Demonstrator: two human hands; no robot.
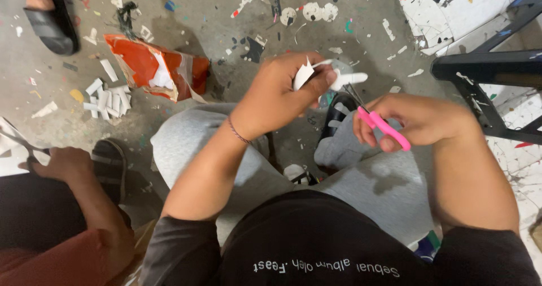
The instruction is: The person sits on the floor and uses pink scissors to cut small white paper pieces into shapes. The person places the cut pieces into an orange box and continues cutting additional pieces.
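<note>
Grey concrete floor [226,32], spattered with paint and littered with paper scraps. Above it, at centre frame, a small white paper piece [307,74] pinched between thumb and fingers of the left hand [282,97], held over the knees. Just right of it, pink-handled scissors [379,123] gripped in the right hand [418,119], fingers through the loops, thin blades angled up toward the paper and meeting its lower edge. Below both hands, grey trousers [192,133] on bent knees, and a black shirt [316,246] at the bottom edge. A thin cord bracelet [239,132] around the left wrist. Farther out on the floor, upper left, a torn orange and white bag [152,66], with a heap of short white paper strips [107,101] just beside it. At the top left corner, a black sandal [51,23] on another person's foot. At the lower left, a second person's hand [62,163] closed on another pair of scissors, near a black shoe [110,164]. At the right edge, black metal stool legs [485,71] standing over a white, paint-flecked sheet [451,9].
</note>
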